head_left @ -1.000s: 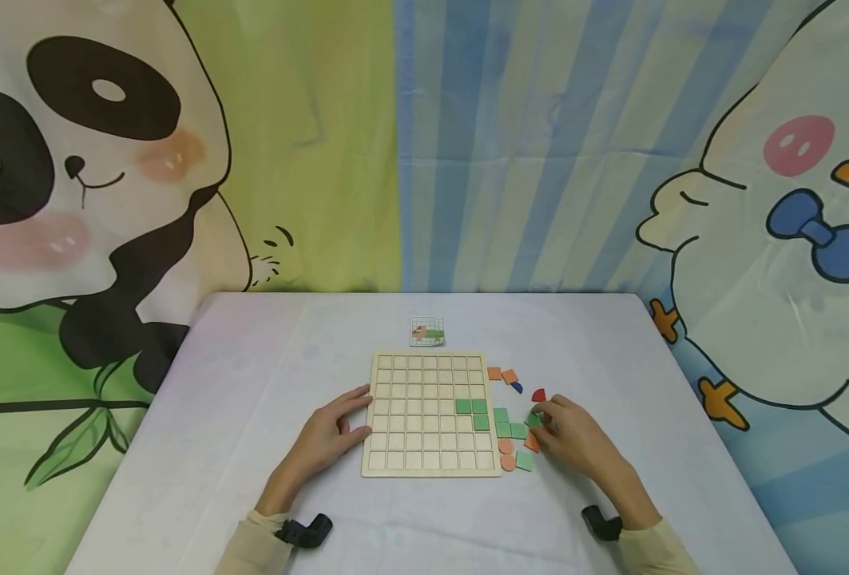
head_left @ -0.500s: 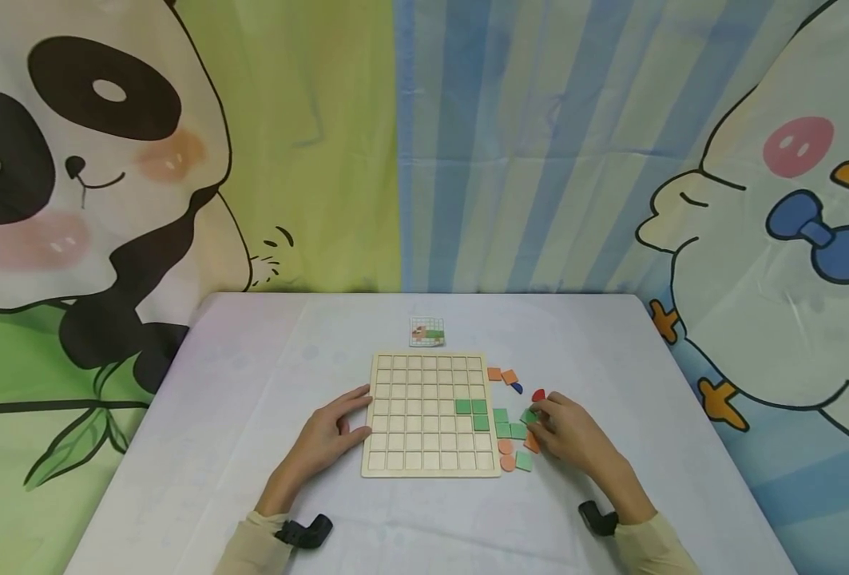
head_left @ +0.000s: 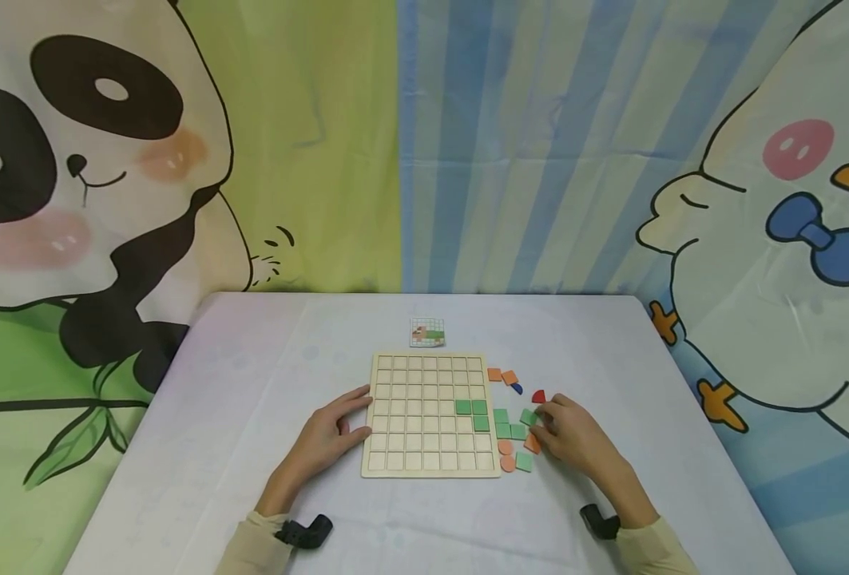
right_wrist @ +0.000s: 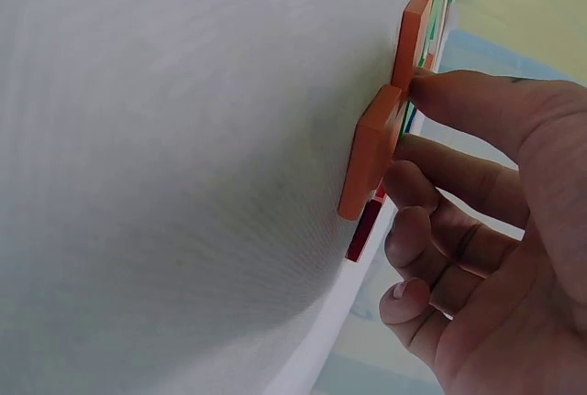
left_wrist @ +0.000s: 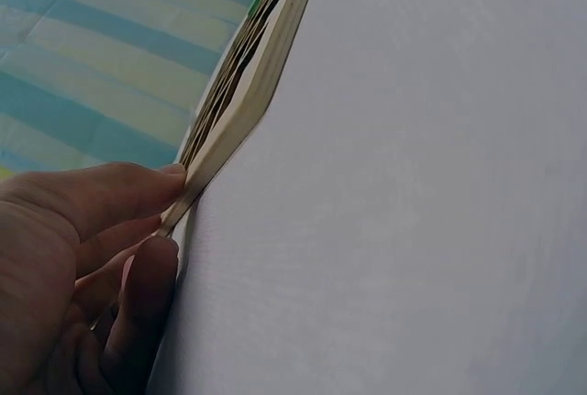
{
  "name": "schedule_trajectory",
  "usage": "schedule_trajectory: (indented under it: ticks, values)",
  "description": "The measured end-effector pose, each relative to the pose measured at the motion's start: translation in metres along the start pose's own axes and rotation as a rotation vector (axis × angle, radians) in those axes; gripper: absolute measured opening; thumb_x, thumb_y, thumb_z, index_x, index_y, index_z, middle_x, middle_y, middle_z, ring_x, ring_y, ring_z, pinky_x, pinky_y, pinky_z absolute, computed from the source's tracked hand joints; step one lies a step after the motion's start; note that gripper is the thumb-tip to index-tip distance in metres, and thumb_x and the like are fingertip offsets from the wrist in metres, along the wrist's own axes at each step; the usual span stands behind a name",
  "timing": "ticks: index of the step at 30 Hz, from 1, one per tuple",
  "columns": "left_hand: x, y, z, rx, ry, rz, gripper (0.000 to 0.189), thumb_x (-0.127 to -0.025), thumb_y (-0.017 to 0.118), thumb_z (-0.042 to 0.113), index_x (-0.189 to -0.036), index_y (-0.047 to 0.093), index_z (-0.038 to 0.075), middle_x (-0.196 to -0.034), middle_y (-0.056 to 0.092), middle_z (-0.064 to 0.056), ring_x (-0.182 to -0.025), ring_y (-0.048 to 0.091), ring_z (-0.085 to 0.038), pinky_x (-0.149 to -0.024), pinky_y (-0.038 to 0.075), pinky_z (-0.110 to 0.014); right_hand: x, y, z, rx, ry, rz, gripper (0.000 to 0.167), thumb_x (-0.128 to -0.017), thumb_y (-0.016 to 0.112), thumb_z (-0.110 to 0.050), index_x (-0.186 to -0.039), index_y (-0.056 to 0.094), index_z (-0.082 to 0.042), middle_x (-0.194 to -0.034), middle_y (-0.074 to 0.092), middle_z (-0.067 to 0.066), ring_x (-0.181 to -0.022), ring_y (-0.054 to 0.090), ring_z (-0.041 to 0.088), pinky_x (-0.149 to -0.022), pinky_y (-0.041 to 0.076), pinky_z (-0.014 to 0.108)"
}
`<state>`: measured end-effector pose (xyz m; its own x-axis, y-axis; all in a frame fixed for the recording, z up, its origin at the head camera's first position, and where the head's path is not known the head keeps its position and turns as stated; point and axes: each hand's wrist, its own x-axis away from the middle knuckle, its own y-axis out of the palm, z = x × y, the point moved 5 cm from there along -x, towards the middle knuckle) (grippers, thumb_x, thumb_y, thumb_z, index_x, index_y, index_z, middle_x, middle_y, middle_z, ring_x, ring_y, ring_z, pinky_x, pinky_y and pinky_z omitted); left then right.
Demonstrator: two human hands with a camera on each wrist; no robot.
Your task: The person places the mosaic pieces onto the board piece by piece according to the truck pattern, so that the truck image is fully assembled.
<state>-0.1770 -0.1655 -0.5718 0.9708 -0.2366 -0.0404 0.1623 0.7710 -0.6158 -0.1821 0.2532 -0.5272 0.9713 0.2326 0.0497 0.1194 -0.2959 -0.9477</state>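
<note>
A pale wooden grid board lies on the table, with three green square tiles set in its cells. My left hand rests its thumb and fingertips against the board's left edge; in the left wrist view they touch the board's rim. Right of the board, my right hand has its fingertips at a loose green tile, with its thumb by an orange tile. In the right wrist view the lower fingers curl loosely behind an orange block, and the green tile there is mostly hidden.
Beside the board lie more green tiles, two orange discs, orange squares, a blue piece and a red piece. A small picture card lies behind the board. Printed curtains hang beyond the table.
The loose green tile has shifted slightly left under my right fingertips, which then drew back a little to the right. My left hand and the board have stayed put.
</note>
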Motion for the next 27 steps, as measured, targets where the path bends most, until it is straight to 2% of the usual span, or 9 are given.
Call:
schedule_trajectory:
  ticks: [12, 19, 27]
  values:
    - [-0.0002, -0.0003, 0.001, 0.001, 0.009, -0.002, 0.058, -0.093, 0.083, 0.017, -0.147, 0.064, 0.01, -0.163, 0.053, -0.004, -0.064, 0.048, 0.0, -0.061, 0.044, -0.02, -0.0011, 0.0004, 0.0013, -0.009, 0.022, -0.004, 0.025, -0.092, 0.083, -0.02, -0.11, 0.076, -0.004, -0.09, 0.06, 0.0, -0.079, 0.05, 0.013, -0.07, 0.046, 0.027]
    - [0.0001, -0.0002, 0.0007, 0.003, 0.012, 0.002, 0.057, -0.092, 0.083, 0.016, -0.146, 0.064, 0.01, -0.163, 0.054, -0.005, -0.064, 0.048, 0.0, -0.061, 0.044, -0.02, -0.004, 0.0009, 0.0025, -0.009, -0.006, 0.018, 0.026, -0.091, 0.082, -0.02, -0.11, 0.077, -0.004, -0.092, 0.062, 0.0, -0.079, 0.051, 0.012, -0.072, 0.05, 0.027]
    - [-0.0001, -0.0003, 0.0016, -0.002, 0.006, -0.002, 0.058, -0.093, 0.083, 0.017, -0.147, 0.064, 0.01, -0.163, 0.054, -0.005, -0.064, 0.048, 0.0, -0.061, 0.044, -0.02, -0.0074, 0.0018, -0.006, -0.023, -0.034, 0.038, 0.026, -0.091, 0.082, -0.02, -0.111, 0.077, -0.004, -0.091, 0.061, -0.001, -0.079, 0.051, 0.012, -0.069, 0.047, 0.025]
